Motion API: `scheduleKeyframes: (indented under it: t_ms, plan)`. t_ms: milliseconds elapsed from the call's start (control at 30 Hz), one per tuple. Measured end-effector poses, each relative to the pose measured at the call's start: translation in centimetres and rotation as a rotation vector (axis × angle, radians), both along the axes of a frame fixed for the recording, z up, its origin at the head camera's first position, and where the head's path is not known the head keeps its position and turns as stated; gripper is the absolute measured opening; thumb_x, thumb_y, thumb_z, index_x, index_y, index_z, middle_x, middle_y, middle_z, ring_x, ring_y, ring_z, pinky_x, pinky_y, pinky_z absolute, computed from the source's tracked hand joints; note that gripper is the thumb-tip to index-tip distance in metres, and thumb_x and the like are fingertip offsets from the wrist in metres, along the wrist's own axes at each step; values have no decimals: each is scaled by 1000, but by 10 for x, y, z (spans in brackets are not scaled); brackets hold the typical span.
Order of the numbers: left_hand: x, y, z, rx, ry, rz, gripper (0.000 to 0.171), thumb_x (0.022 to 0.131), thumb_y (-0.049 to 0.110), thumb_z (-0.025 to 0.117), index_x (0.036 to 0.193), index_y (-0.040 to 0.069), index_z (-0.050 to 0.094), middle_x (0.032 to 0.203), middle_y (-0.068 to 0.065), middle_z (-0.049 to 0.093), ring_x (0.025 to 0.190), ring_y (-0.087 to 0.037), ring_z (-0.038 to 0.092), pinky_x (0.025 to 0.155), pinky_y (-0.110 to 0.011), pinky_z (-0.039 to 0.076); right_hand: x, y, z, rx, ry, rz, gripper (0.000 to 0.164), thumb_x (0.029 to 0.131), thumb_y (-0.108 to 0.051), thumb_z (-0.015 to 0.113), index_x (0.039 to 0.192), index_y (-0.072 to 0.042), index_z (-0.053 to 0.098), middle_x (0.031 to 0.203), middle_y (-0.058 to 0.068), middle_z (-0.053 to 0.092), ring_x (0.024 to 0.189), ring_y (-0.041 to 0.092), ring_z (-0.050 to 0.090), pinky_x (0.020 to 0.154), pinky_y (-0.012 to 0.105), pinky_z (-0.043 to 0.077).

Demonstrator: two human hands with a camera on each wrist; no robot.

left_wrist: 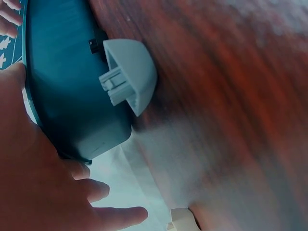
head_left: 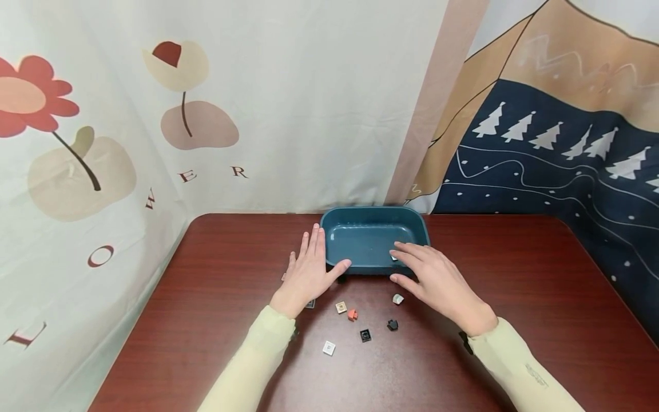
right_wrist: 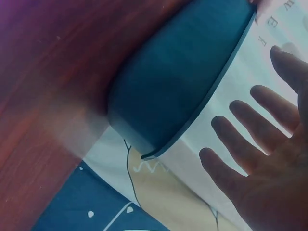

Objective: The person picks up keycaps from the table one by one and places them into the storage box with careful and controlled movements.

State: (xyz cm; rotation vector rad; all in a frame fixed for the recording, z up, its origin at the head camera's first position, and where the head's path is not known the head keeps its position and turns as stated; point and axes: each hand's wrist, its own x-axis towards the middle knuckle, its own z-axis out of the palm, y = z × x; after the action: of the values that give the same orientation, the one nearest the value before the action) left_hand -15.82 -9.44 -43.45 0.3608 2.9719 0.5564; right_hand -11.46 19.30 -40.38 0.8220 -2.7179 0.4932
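Observation:
A dark teal plastic tray (head_left: 360, 243) stands at the back edge of the table. At its left end is my left hand (head_left: 308, 272), fingers straight along the side and thumb over the front rim. My right hand (head_left: 435, 280) hovers at the front right corner with fingers extended and spread; the right wrist view shows nothing in it. A small white piece (head_left: 394, 258) shows inside the tray by the right fingertips. Loose keycaps lie in front: beige (head_left: 341, 307), orange (head_left: 352, 315), black (head_left: 365, 335), white (head_left: 329, 348) and pale grey (head_left: 398, 298). The left wrist view shows a grey keycap (left_wrist: 137, 72) on its side.
Another dark keycap (head_left: 393, 325) lies to the right, and a grey one (head_left: 310, 304) is partly hidden by the left wrist. The reddish-brown table (head_left: 535, 297) reaches back to a printed curtain (head_left: 309, 114).

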Motion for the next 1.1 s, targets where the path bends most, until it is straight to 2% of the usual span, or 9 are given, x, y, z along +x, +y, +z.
scheduleKeyframes:
  t_ms: [167,300,533,800,933,1100]
  plan:
    - [0,0,0,1,-1,3,105,98,77,40,166,7,2,174,-6,-5,159,-33,2,120,-67,19,12,2,-4,-14,45,41,70,88,-34,84,146,-4,58,153,12,53,133,33,57,104,56,48]
    - [0,0,1,5,-2,6,104,98,76,42,166,7,2,174,-6,-4,160,-33,2,120,-67,19,20,3,-9,-29,74,71,75,87,-34,85,149,-6,54,153,11,53,133,32,57,102,55,50]
    - [1,0,1,18,1,9,104,98,74,44,166,8,3,174,-6,-3,160,-33,1,120,-67,19,32,4,-19,-5,75,79,60,95,-42,75,144,-11,60,143,8,60,126,25,60,99,50,52]
    - [1,0,1,14,13,7,105,98,77,41,166,7,3,174,-8,-1,159,-34,2,120,-67,20,36,5,-26,55,59,128,50,90,-37,82,133,-15,70,138,5,63,122,22,63,95,47,55]
    - [1,0,0,14,12,3,106,97,78,40,166,7,2,174,-7,-2,159,-35,1,119,-68,20,36,6,-31,76,34,153,40,90,-38,81,125,-18,74,131,2,66,116,19,66,89,45,58]
    - [1,0,0,21,14,2,106,97,77,41,166,7,3,174,-8,-1,159,-35,1,119,-68,19,36,7,-36,117,4,163,38,91,-37,80,124,-18,75,130,2,66,115,19,66,87,45,59]
